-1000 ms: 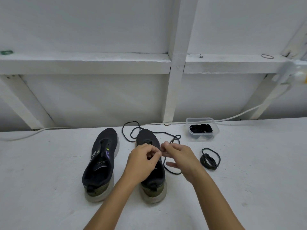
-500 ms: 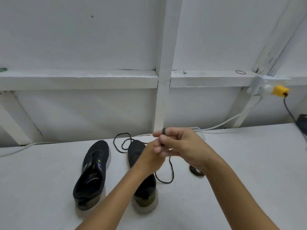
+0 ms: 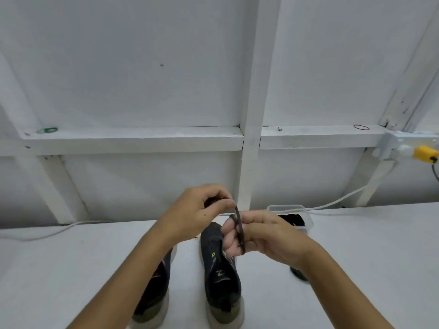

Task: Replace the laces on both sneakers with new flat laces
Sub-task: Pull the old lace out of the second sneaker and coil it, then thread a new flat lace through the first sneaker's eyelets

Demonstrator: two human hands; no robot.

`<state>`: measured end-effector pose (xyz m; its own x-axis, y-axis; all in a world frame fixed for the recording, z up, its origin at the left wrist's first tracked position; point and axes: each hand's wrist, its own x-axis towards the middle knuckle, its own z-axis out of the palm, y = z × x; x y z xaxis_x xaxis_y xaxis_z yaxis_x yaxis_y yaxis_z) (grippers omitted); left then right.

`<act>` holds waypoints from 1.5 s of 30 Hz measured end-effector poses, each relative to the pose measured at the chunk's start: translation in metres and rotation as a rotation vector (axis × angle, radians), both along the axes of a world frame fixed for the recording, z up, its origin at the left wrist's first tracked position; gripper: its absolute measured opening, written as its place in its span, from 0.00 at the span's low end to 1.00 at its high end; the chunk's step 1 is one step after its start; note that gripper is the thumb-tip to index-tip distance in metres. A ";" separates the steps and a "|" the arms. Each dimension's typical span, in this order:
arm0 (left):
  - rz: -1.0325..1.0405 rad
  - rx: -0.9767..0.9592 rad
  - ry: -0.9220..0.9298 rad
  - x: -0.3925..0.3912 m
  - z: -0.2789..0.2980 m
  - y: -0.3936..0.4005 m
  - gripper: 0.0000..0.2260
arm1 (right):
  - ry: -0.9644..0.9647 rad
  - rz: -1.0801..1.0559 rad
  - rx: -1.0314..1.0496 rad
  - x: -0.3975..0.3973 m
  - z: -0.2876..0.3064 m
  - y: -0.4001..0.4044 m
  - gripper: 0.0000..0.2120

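Above the two sneakers (image 3: pixel 221 276), both hands, left (image 3: pixel 194 216) and right (image 3: pixel 268 236), pinching what looks like a black lace (image 3: pixel 238 227)

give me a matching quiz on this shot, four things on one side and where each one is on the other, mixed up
Things:
1. black lace
2. clear container
3. yellow plug
4. green ring

Places:
A. on the wall ledge, far left
B. at the socket on the far right
C. held between both hands above the sneakers
D. on the table by the wall, behind the right hand

Pairs: 1-C, 2-D, 3-B, 4-A
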<state>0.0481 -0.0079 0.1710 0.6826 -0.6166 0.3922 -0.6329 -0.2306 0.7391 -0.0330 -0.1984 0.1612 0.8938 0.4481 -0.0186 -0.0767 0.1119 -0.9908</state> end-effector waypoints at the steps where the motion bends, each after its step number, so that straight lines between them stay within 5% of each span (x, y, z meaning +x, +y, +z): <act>1: 0.011 -0.046 0.026 0.001 -0.002 0.000 0.04 | 0.024 -0.003 0.110 0.001 0.003 0.002 0.14; 4: 0.059 -0.127 0.120 -0.002 -0.012 -0.001 0.10 | 0.020 -0.063 0.349 0.004 0.008 0.005 0.14; 7: 0.029 0.002 0.059 -0.017 -0.026 -0.004 0.09 | -0.079 -0.271 0.389 0.015 0.011 0.002 0.13; 10: -0.029 0.278 -0.135 -0.033 -0.033 0.000 0.11 | -0.319 -0.532 -0.077 0.028 0.015 -0.007 0.16; 12: -0.024 0.317 -0.178 -0.035 -0.017 0.005 0.12 | -0.369 -0.497 -0.397 0.030 0.013 -0.007 0.17; 14: -0.004 0.256 -0.171 -0.029 0.005 0.010 0.11 | -0.315 -0.338 -0.460 0.025 0.007 0.000 0.16; 17: 0.033 0.124 -0.110 -0.009 0.026 0.016 0.08 | -0.178 -0.137 -0.308 0.013 0.005 0.016 0.31; 20: 0.043 -0.085 0.110 0.006 0.020 0.017 0.06 | -0.055 -0.001 0.084 0.011 0.015 0.023 0.45; 23: 0.079 -0.053 0.139 -0.001 -0.008 0.011 0.15 | -0.049 -0.024 0.448 0.018 0.023 0.018 0.51; 27: -0.022 0.196 -0.024 -0.027 -0.029 0.012 0.12 | -0.180 -0.222 0.097 0.032 0.026 0.011 0.57; 31: 0.026 0.172 -0.115 -0.014 0.006 0.029 0.13 | -0.103 -0.070 -0.231 0.028 0.013 0.015 0.51; 36: -0.002 -0.045 0.104 0.000 0.016 0.024 0.07 | 0.011 0.206 0.106 0.020 0.015 0.023 0.59; 38: 0.008 -0.109 0.204 -0.006 0.002 0.015 0.08 | 0.006 0.199 0.331 0.021 0.021 0.021 0.58; 40: 0.002 0.032 0.135 -0.014 -0.016 0.013 0.11 | -0.037 0.076 0.454 0.027 0.024 0.016 0.57; 43: -0.127 0.339 -0.045 -0.031 -0.027 0.013 0.12 | -0.134 -0.191 0.129 0.037 0.024 0.012 0.60; 45: -0.108 0.354 -0.091 -0.033 -0.010 0.020 0.15 | -0.142 -0.219 -0.125 0.038 0.016 0.013 0.61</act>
